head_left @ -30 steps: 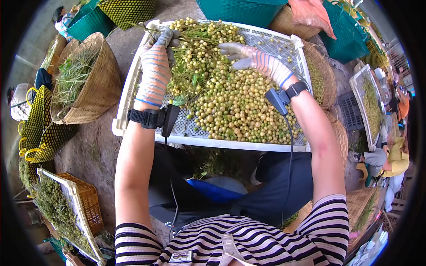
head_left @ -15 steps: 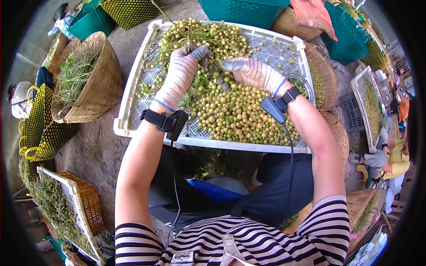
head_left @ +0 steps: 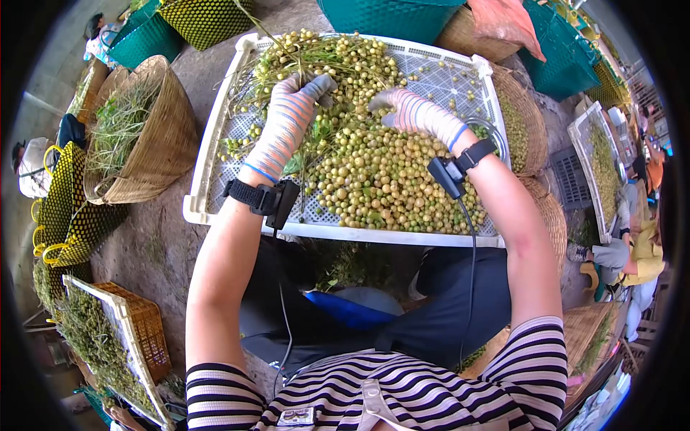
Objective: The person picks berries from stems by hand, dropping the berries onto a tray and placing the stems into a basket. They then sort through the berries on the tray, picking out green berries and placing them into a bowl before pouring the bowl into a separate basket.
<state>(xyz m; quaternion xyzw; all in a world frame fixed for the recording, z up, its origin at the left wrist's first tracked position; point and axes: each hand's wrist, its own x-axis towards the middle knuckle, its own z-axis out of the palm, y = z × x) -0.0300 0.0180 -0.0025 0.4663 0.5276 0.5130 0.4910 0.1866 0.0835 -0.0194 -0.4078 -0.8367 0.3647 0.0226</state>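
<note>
A white mesh tray (head_left: 215, 183) lies in front of me, loaded with small round yellow-green fruits (head_left: 392, 176). Thin stems with fruits still attached (head_left: 338, 61) are heaped along its far side. My left hand (head_left: 291, 115), in a striped glove with grey fingertips, is closed around stems at the heap's left; the gripped part is mostly hidden by the fingers. To its right, my right hand (head_left: 420, 118), gloved alike, hovers at the loose fruits with thumb and fingers apart. Green leaves (head_left: 320, 136) lie between the hands.
A woven basket of grass stalks (head_left: 144, 136) stands at left, above another stem-covered tray (head_left: 100, 337). Teal baskets (head_left: 388, 18) line the far side. Fruit-filled wicker baskets (head_left: 521, 126) sit against the right. Other people work at both edges, one in a yellow garment (head_left: 647, 251).
My right hand has drawn slightly right, away from the left hand, and its fingers have spread. My left hand has shifted slightly left and keeps its hold on the stems.
</note>
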